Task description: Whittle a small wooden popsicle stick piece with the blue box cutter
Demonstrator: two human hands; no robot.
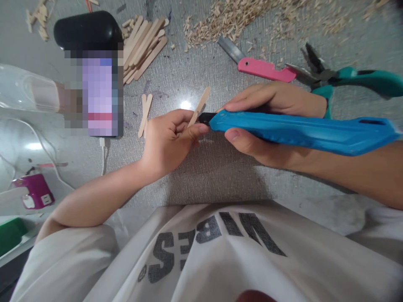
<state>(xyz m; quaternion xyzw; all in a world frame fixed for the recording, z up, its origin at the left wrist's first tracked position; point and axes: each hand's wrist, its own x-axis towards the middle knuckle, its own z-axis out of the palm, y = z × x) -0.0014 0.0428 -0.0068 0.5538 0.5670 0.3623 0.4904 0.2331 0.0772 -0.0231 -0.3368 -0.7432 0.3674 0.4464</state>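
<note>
My left hand (168, 140) pinches a wooden craft stick (201, 102) between thumb and fingers, and the stick points up and to the right. My right hand (267, 126) grips a long blue tool (302, 132) with a black tip (206, 118). That tip touches the lower part of the stick, right at my left fingertips. Both hands hover just above the grey floor (214, 163).
A pile of craft sticks (143, 48) lies at the upper left, two loose sticks (145, 113) near my left hand. A pink utility knife (261, 67) and teal pliers (346, 77) lie behind my right hand. Wood shavings (239, 16) at top. Phone (100, 94), pink charger (34, 191) at left.
</note>
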